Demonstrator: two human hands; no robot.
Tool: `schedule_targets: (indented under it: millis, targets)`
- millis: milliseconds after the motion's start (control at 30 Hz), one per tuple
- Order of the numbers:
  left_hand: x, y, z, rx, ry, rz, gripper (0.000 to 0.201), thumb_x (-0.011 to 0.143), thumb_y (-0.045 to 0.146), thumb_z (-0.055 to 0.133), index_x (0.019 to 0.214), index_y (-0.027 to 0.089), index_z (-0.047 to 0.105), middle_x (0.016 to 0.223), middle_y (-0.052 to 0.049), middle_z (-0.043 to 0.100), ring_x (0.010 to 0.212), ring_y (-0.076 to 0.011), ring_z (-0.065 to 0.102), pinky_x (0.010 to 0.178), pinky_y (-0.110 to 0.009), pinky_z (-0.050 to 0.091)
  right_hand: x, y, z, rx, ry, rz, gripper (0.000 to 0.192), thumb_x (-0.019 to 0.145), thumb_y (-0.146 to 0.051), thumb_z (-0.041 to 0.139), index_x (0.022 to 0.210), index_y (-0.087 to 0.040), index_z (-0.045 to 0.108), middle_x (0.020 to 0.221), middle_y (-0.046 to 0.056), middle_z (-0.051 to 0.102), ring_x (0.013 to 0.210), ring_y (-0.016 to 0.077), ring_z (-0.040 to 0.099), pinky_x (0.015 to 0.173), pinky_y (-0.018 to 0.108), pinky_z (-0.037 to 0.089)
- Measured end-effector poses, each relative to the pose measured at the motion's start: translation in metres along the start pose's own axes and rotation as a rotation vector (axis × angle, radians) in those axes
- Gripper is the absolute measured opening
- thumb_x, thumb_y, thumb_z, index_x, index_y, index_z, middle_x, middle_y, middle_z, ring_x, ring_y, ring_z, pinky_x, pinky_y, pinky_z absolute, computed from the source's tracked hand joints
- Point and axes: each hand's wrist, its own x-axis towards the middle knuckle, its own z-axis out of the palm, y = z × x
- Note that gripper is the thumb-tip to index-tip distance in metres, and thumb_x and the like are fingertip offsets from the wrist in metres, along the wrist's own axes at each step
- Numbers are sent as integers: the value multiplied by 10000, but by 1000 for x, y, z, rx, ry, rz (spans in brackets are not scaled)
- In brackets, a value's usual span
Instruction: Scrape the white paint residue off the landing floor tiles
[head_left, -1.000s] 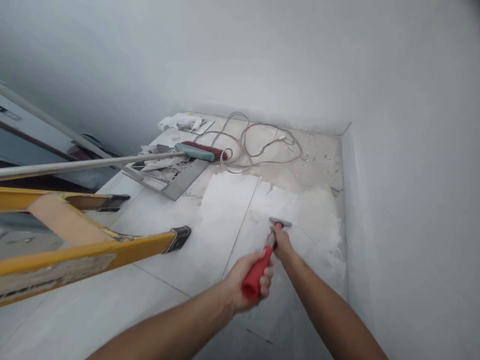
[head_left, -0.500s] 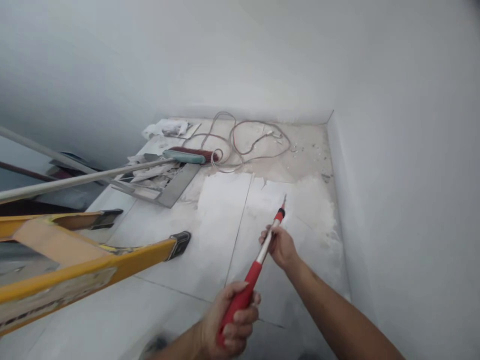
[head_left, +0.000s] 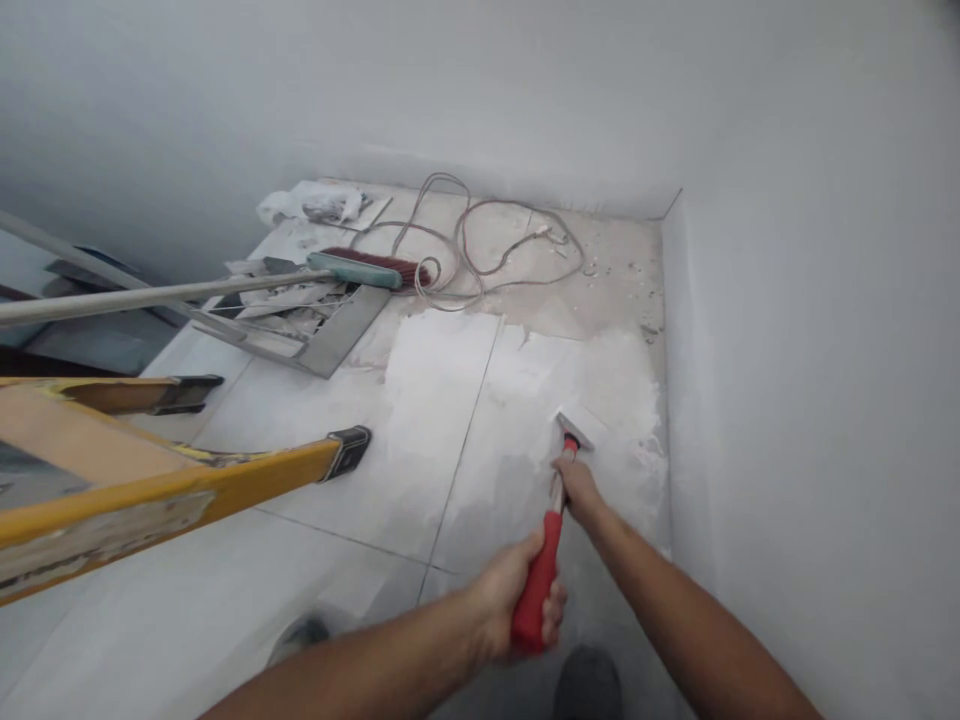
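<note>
The yellow ladder [head_left: 172, 490] is cut off by the left edge, and so is the long broom handle [head_left: 150, 297]. The scraper blade [head_left: 579, 424] is whitish and blurred against the powdery floor [head_left: 420, 440]. A dark rounded shape [head_left: 586, 684] at the near edge cannot be identified.

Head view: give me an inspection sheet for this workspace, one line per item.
Surface: tiled floor, white dusty residue near the right wall.
Job's things: scraper, red handle, blade flat on the floor.
Clutter: broom, metal frame with debris, crumpled paper.
Grippers: left hand grips the red handle end; right hand grips the shaft near the blade.
Cables: loose cable coiled by the far wall.
Surroundings: yellow ladder at left, white walls, corner at right.
</note>
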Motion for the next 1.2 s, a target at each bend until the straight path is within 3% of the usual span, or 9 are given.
schedule_targets:
  millis: [100,200,267,400,533,633,967,1067,1200]
  targets:
    - [16,43,52,-59,-144,62,486,881,564,273,634,161,386,505,32,387,359,-46,331,338,-139,257,32,-72,-15,-49,21,-38,81,647,-138,511,602,-192,470,385,-59,423,360,106,414,362,213,324]
    - [17,52,64,-66,-225,108,473,891,546,272,637,160,369,509,39,361,365,-36,329,341,-121,275,24,-99,-15,-24,12,-55,109,661,-127,498,596,-201,451,368,-66,398,338,102,399,356,207,329]
    - [9,38,49,-47,-214,111,464,891,540,284,643,158,375,507,40,355,360,-35,330,334,-114,265,4,-84,-7,49,6,-65,120,692,-154,486,593,-204,439,363,-64,391,335,100,401,355,201,334]
    - [-15,-17,7,-78,-117,70,467,877,558,295,664,158,404,506,33,383,345,-40,348,325,-127,261,-41,-15,8,125,-96,47,147,718,-179,462,581,-206,417,356,-42,416,318,104,404,335,200,320]
    - [-25,-38,13,-173,-60,88,462,873,553,318,666,151,412,503,28,403,345,-36,358,334,-129,275,-59,3,7,92,-127,119,151,688,-145,474,573,-208,400,342,-45,403,296,101,377,327,209,326]
    - [-14,-16,44,-213,-124,113,458,887,533,299,652,152,397,504,28,393,357,-35,354,347,-126,274,-38,-30,-5,61,-97,55,148,678,-121,481,585,-207,403,348,-43,408,300,103,379,318,209,317]
    - [47,104,131,-120,-276,243,449,909,518,230,668,163,362,529,32,363,387,-42,328,363,-136,250,86,-166,-29,-84,-10,-54,111,651,-78,474,631,-187,471,342,-64,369,310,97,365,330,205,306]
    - [63,129,129,8,-217,336,443,912,513,221,697,158,375,539,32,378,384,-39,324,366,-132,249,98,-190,-24,-75,55,-133,130,664,-69,485,616,-187,458,338,-74,348,312,84,354,330,188,286]
    - [48,118,70,390,-124,447,354,887,509,305,816,177,404,547,32,437,380,-74,391,378,-167,311,75,-158,-11,58,8,-188,116,715,-169,533,649,-195,441,393,-57,427,355,98,422,354,201,337]
